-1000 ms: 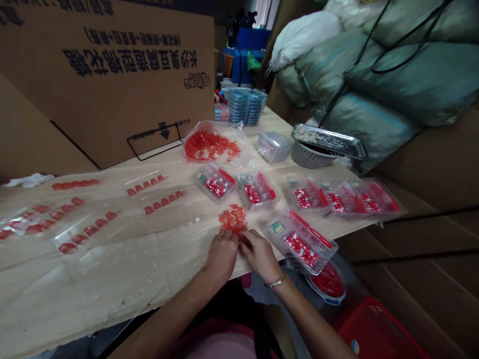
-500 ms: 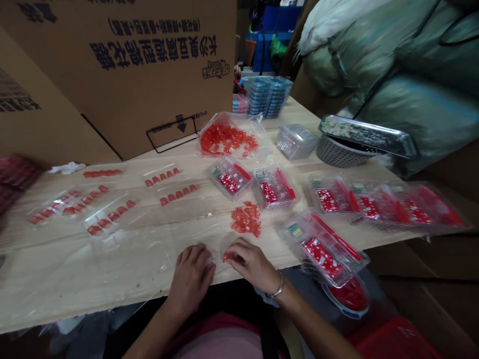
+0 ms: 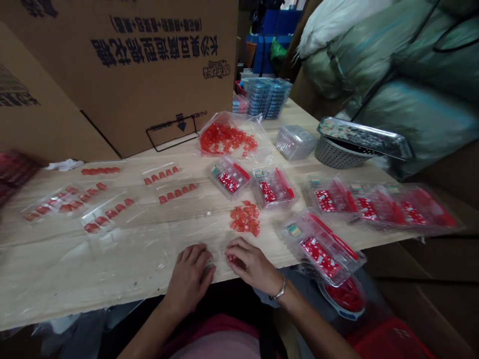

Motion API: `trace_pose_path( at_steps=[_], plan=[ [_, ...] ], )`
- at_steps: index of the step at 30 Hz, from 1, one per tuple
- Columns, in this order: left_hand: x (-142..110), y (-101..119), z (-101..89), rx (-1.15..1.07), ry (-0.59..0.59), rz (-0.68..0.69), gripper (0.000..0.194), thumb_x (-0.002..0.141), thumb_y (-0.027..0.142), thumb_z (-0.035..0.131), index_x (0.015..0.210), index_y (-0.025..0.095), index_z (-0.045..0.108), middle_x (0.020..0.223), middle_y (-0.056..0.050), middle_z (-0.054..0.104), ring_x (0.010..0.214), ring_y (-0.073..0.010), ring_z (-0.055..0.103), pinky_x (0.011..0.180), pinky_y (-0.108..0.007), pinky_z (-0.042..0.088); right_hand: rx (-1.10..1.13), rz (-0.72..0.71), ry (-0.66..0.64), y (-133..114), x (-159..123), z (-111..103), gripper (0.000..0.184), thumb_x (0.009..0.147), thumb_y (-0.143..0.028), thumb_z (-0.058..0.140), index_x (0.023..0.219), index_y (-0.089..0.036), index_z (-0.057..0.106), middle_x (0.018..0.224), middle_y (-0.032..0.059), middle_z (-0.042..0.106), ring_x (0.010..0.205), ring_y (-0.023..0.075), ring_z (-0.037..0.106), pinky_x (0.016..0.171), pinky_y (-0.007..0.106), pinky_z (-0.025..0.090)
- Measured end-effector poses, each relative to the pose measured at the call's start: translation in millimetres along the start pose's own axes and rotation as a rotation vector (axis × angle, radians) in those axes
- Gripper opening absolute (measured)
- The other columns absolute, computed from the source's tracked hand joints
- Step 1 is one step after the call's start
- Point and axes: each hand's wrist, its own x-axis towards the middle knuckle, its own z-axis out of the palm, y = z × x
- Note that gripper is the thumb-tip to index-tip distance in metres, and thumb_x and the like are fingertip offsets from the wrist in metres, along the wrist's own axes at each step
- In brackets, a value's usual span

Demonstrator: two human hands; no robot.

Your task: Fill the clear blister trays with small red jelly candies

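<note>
My left hand [image 3: 190,271] rests near the table's front edge, fingers curled and pressed together. Something clear shows by its thumb, too blurred to name. To its right, my right hand [image 3: 251,265] pinches a small red translucent piece [image 3: 231,257], mostly covered by the fingers. Just beyond that hand lies a loose pile of red translucent pieces [image 3: 244,218]. Off to the left, similar pieces sit in rows on clear plastic strips [image 3: 169,185]. Clear divided trays [image 3: 322,249] holding red dotted packets and red sticks stand to the right, one overhanging the table edge.
An open clear bag [image 3: 228,137] of red pieces lies at the back, beside a big cardboard box [image 3: 157,85]. Behind the trays are stacked empty clear trays [image 3: 295,143] and a grey basket [image 3: 337,152] with a tray on top. Below the edge sits a tub [image 3: 346,298] of red items.
My right hand's fingers have closed further over the red piece, which shows less now. My left hand stays in nearly the same place. The camera view has shifted slightly.
</note>
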Motion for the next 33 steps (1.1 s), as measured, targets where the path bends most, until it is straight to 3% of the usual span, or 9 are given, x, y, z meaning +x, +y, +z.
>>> trace_pose_path(
  at_steps=[4, 7, 11, 14, 18, 22, 24, 28, 33],
  plan=[
    [-1.7, 4.1, -2.6, -0.107, 0.092, -0.03, 0.018, 0.084, 0.022, 0.053, 0.099, 0.02, 0.062, 0.106, -0.008, 0.065, 0.096, -0.0252, 0.058, 0.083, -0.041, 0.047, 0.122, 0.095, 0.08, -5.0, -2.2, -1.0, 0.019, 0.076, -0.004, 0.051, 0.08, -0.021, 0.056, 0.083, 0.0028, 0.056, 0.077, 0.0156, 0.056, 0.069, 0.027, 0.048],
    [0.1, 17.3, -8.2, -0.441, 0.184, -0.179, 0.017, 0.084, 0.026, 0.054, 0.097, 0.021, 0.064, 0.095, -0.007, 0.069, 0.088, -0.0223, 0.062, 0.079, -0.037, 0.05, 0.381, 0.187, 0.199, -12.6, -3.9, 3.6, 0.013, 0.075, -0.009, 0.055, 0.075, -0.022, 0.053, 0.079, 0.0006, 0.055, 0.074, 0.0141, 0.057, 0.066, 0.025, 0.049],
    [9.3, 34.8, -13.3, -1.093, 0.046, -0.491, 0.018, 0.075, 0.035, 0.065, 0.08, 0.018, 0.063, 0.073, -0.003, 0.068, 0.068, -0.017, 0.063, 0.064, -0.029, 0.052, 0.47, 0.143, 0.232, -25.0, -7.1, 9.5, 0.016, 0.073, -0.008, 0.056, 0.074, -0.023, 0.052, 0.079, -0.0003, 0.056, 0.075, 0.0141, 0.057, 0.066, 0.025, 0.048],
    [11.2, 39.6, -11.9, -1.261, 0.019, -0.601, 0.022, 0.066, 0.034, 0.073, 0.07, 0.017, 0.06, 0.066, 0.0, 0.065, 0.063, -0.0142, 0.06, 0.063, -0.026, 0.05, 0.324, 0.079, 0.21, -30.9, -12.2, 12.6, 0.022, 0.071, -0.003, 0.053, 0.073, -0.024, 0.053, 0.08, 0.0, 0.055, 0.076, 0.0145, 0.057, 0.067, 0.026, 0.047],
    [4.2, 41.9, -11.3, -1.234, 0.023, -0.563, 0.023, 0.069, 0.037, 0.072, 0.074, 0.018, 0.06, 0.069, 0.0, 0.062, 0.065, -0.0127, 0.057, 0.063, -0.024, 0.047, 0.224, 0.025, 0.205, -35.4, -22.2, 18.2, 0.022, 0.076, -0.004, 0.053, 0.078, -0.025, 0.054, 0.085, 0.0018, 0.056, 0.079, 0.015, 0.058, 0.067, 0.025, 0.048],
    [5.1, 37.3, -16.7, -1.205, -0.18, -0.472, 0.032, 0.077, 0.038, 0.063, 0.105, 0.021, 0.06, 0.075, 0.0, 0.064, 0.072, -0.0163, 0.06, 0.068, -0.029, 0.048, 0.251, 0.024, 0.237, -33.2, -24.2, 16.4, 0.021, 0.075, -0.004, 0.054, 0.08, -0.024, 0.054, 0.083, 0.0014, 0.057, 0.077, 0.0146, 0.057, 0.066, 0.024, 0.047],
    [9.8, 30.4, -16.7, -0.934, -0.161, -0.386, 0.034, 0.082, 0.032, 0.057, 0.114, 0.022, 0.058, 0.087, -0.004, 0.067, 0.083, -0.0204, 0.061, 0.075, -0.035, 0.048, 0.206, 0.026, 0.197, -25.0, -17.7, 10.2, 0.019, 0.075, -0.003, 0.052, 0.08, -0.022, 0.054, 0.082, 0.0012, 0.056, 0.077, 0.0144, 0.056, 0.067, 0.025, 0.046],
    [17.8, 13.7, -3.5, -0.272, -0.053, -0.132, 0.025, 0.084, 0.018, 0.049, 0.105, 0.02, 0.063, 0.104, -0.009, 0.067, 0.095, -0.0262, 0.057, 0.081, -0.043, 0.046, 0.029, 0.004, 0.011, -1.1, 4.7, -4.0, 0.018, 0.082, -0.003, 0.05, 0.085, -0.02, 0.057, 0.086, 0.0032, 0.056, 0.082, 0.0155, 0.055, 0.073, 0.026, 0.047],
    [15.6, 4.8, 15.2, -0.015, 0.012, 0.076, 0.025, 0.086, 0.012, 0.045, 0.105, 0.017, 0.061, 0.1, -0.009, 0.066, 0.091, -0.0241, 0.057, 0.076, -0.038, 0.048, -0.042, -0.054, -0.1, 6.9, 15.0, -11.7, 0.019, 0.083, -0.003, 0.053, 0.089, -0.02, 0.061, 0.09, 0.0033, 0.06, 0.087, 0.0159, 0.057, 0.078, 0.026, 0.048]
  ],
)
